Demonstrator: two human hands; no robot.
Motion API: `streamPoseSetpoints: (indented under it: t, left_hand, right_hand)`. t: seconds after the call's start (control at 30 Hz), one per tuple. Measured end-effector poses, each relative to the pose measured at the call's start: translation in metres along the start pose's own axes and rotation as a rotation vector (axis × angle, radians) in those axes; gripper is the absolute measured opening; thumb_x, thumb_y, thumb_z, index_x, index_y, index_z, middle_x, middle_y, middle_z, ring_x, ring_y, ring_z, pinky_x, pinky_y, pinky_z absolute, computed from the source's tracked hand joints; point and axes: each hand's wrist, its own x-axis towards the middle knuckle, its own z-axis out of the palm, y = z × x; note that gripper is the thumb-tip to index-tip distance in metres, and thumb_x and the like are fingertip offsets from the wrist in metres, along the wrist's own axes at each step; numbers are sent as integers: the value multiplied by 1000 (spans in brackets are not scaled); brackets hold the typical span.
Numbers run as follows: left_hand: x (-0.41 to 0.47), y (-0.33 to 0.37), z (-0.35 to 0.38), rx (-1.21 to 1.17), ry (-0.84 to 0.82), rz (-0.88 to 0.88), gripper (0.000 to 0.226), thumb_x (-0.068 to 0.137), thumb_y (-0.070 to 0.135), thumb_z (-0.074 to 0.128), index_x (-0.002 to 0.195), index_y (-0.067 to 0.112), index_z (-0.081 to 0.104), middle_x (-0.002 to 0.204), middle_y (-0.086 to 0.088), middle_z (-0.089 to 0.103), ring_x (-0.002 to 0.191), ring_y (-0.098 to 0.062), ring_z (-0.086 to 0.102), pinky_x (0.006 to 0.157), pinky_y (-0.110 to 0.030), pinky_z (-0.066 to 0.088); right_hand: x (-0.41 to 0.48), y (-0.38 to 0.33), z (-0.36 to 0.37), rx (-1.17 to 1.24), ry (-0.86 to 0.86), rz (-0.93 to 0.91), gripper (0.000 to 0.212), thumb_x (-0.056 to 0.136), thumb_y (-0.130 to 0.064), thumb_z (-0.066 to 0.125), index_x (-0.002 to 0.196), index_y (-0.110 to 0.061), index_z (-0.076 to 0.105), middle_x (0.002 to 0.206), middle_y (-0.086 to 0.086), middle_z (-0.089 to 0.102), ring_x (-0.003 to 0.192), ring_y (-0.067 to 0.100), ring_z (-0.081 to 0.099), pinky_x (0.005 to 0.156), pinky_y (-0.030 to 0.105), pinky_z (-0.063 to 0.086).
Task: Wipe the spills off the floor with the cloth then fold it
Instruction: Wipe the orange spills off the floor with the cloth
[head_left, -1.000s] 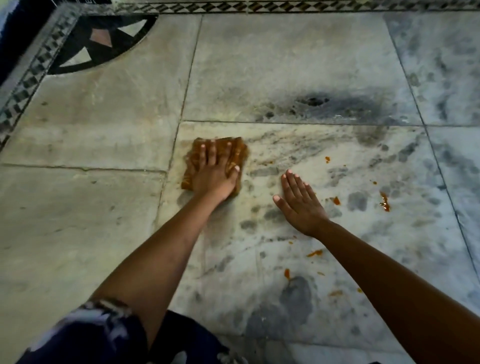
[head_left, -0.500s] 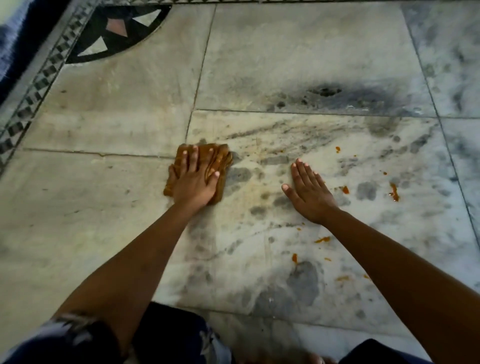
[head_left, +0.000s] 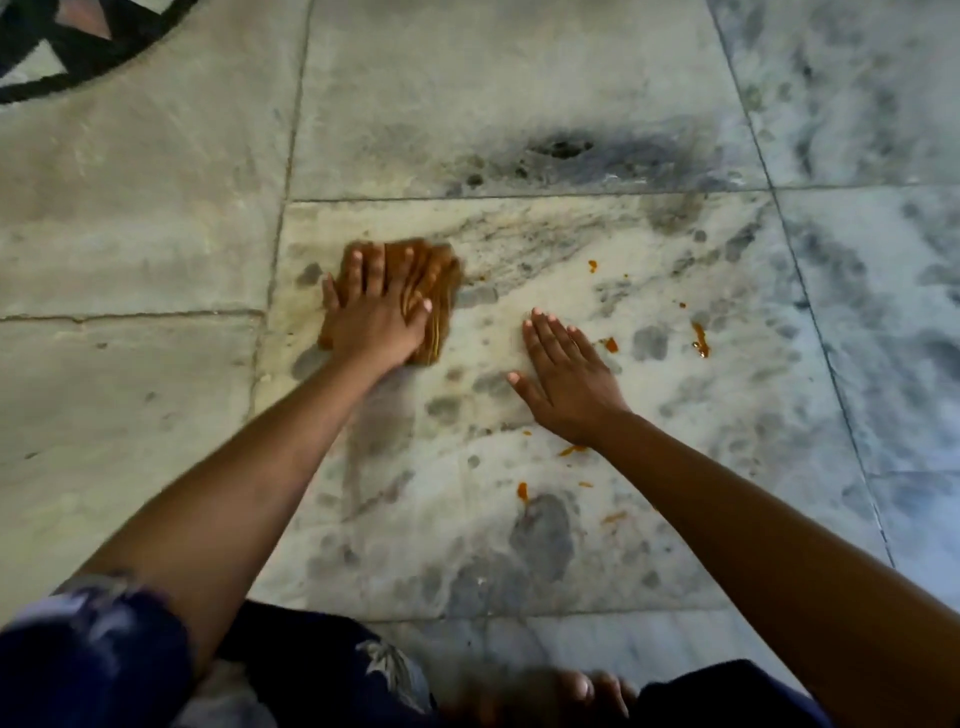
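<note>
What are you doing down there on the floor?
A person is cleaning up a spill. Their left hand presses a brown cloth flat onto the marble floor to wipe it. Their right hand rests open on the floor beside it, holding nothing. Orange splatters are still scattered to the right of and below the right hand, so the wiping isn't finished and the cloth isn't folded away yet.

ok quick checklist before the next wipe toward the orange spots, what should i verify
1. Left hand flat on the cloth: ok.
2. Cloth bunched under the palm, not spread: ok for wiping.
3. Right hand open on the floor, beside an orange spot: not ok, in the path.
4. Spills cleared: not ok, a streak and drops remain.
5. Cloth's clean area left: cannot tell.
</note>
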Motion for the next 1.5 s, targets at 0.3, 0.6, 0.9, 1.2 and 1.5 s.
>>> streamPoseSetpoints:
  t: [0.3, 0.6, 0.9, 1.2, 1.5]
  left_hand:
    - [-19, 83, 11, 48, -31, 329, 64, 94, 58, 23, 149, 37, -4, 158, 4, -15, 145, -19, -14, 115, -48, -10]
    - [62, 94, -14, -75, -77, 81, 59, 97, 50, 27, 149, 38, 1, 159, 5, -9, 146, -24, -10, 114, -57, -4]
    - [12, 144, 7, -21, -38, 364, 61, 95, 56, 25, 148, 40, -1, 159, 6, -10, 146, -19, -10, 114, -49, -8]
    - [80, 150, -22, -47, -94, 98, 59, 96, 53, 28, 148, 41, 2, 160, 5, -7, 146, -25, -9, 115, -56, 2]
    - [-25, 182, 18, -2, -54, 410, 62, 92, 63, 26, 146, 46, 2, 158, 9, -13, 146, -19, -11, 114, -51, -7]
  right_hand:
    - [-29, 42, -10, 45, 132, 172, 87, 81, -61, -2, 149, -8, 2, 158, 10, -3, 146, 18, -5, 111, 25, -14]
    - [-67, 108, -9, 16, 110, 344, 90, 78, -67, 1, 149, -14, -5, 158, 6, -9, 145, 19, -10, 115, 33, -10]
    - [-81, 148, -2, 115, 140, 535, 79, 92, -59, 30, 150, -18, -5, 159, 6, -8, 145, 20, -10, 116, 36, -8]
    - [-80, 148, 14, 72, 255, 537, 84, 82, -66, 12, 151, -18, 1, 159, 6, -2, 146, 20, -4, 118, 38, -4]
    - [-80, 148, 15, 103, 282, 523, 84, 82, -63, 21, 151, -16, 7, 159, 8, 2, 146, 23, 0, 117, 39, -2]
